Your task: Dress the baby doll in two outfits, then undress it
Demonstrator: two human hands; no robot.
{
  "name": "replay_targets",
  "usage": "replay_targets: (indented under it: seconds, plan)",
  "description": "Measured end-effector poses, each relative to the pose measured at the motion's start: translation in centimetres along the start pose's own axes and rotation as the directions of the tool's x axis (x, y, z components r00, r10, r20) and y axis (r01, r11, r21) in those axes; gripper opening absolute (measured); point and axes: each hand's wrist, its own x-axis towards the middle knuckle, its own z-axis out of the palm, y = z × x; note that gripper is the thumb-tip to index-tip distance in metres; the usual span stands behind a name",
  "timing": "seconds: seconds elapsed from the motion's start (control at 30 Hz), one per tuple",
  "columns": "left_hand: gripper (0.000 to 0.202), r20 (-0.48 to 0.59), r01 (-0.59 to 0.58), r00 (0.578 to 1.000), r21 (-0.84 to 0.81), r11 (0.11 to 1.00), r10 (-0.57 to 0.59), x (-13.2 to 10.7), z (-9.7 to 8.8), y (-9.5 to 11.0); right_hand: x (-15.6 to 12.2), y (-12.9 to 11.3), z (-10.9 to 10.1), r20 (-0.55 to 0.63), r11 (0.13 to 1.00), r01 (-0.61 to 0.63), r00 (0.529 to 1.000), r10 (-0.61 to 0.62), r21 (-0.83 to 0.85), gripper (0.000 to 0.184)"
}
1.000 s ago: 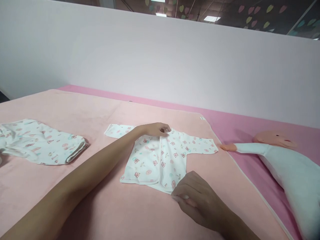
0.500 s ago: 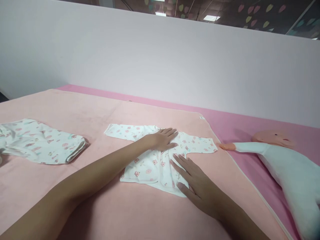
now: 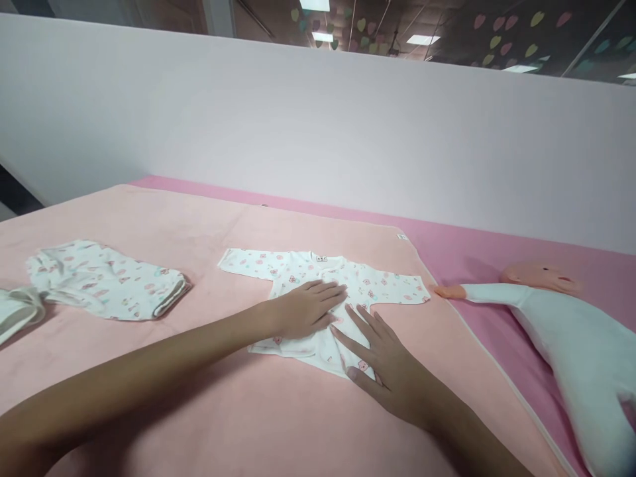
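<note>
A small white baby shirt (image 3: 377,281) with pink prints lies spread flat on a peach blanket (image 3: 199,225), both sleeves stretched out. My left hand (image 3: 305,308) rests flat on the middle of the shirt, fingers stretched and together. My right hand (image 3: 382,354) lies flat on the shirt's lower right part, fingers spread. Neither hand holds anything.
Matching printed baby trousers (image 3: 106,281) lie folded at the left, with another bit of cloth (image 3: 14,315) at the left edge. A doll in pale clothes (image 3: 561,318) lies on the pink sheet (image 3: 477,248) at the right. A white partition wall (image 3: 318,132) stands behind.
My left hand went from pinching the collar to lying flat, then slid down to the shirt's middle. My right hand opened from a pinch at the hem and lies flat. The view shifted slightly.
</note>
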Motion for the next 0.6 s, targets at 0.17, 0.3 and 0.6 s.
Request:
replay_targets:
  seconds: [0.17,0.3,0.6]
  plan:
    - [0.061,-0.003,0.062,0.998,-0.135,0.989,-0.063,-5.4,-0.6,1.7,0.1,0.3,0.1,-0.008,0.999,0.023,1.000,-0.022,0.048,0.069]
    - [0.069,-0.074,0.018,0.997,-0.176,0.984,-0.032,-5.8,-0.4,1.8,0.1,0.5,-0.3,0.004,0.997,0.021,1.000,-0.022,0.076,0.076]
    - [0.027,-0.232,-0.181,0.959,-0.056,0.982,0.163,-5.6,0.6,2.0,-0.1,1.0,-0.6,0.013,0.998,0.019,1.000,-0.020,0.057,0.075]
